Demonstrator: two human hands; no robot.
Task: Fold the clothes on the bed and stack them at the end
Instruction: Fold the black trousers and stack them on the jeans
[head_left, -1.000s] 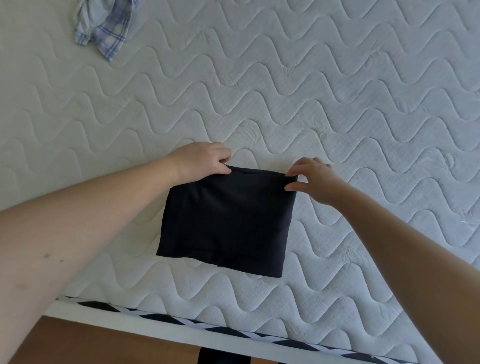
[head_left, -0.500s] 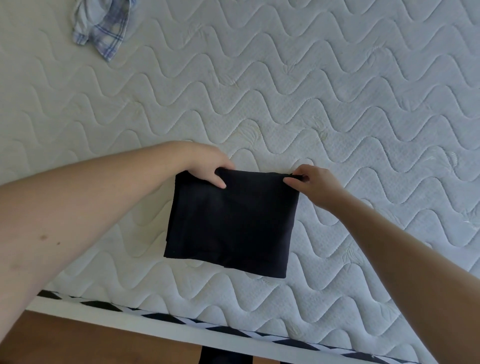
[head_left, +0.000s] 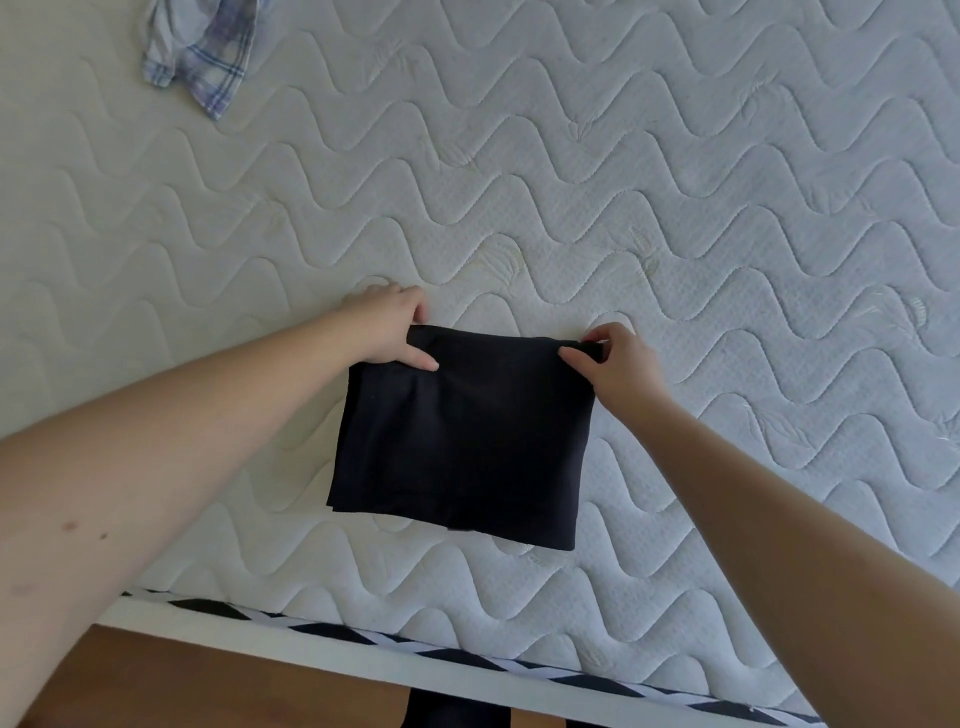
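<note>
Near the front edge of the mattress, your two hands hold a folded black garment by its far edge. Your left hand grips the far-left corner: the thumb lies on top of the cloth, pointing right, and the fingers curl over the far edge. Your right hand pinches the far-right corner between thumb and fingertips, with the thumb on the upper face of the cloth.

The black garment forms a rough rectangle, several layers thick. Its near edge lies on the quilted white surface; layered edges show along the left side and at the near-left corner. The far edge bunches slightly where each hand holds it. Whether the far edge is lifted clear of the mattress cannot be told from this view.

A crumpled plaid garment, blue and white, lies well apart at the far-left of the mattress, partly cut off by the top of the view.

Below the mattress edge runs a black-and-white patterned band, then a white bed frame, then a brown wooden floor. Both forearms reach in from the lower corners, bare.
</note>
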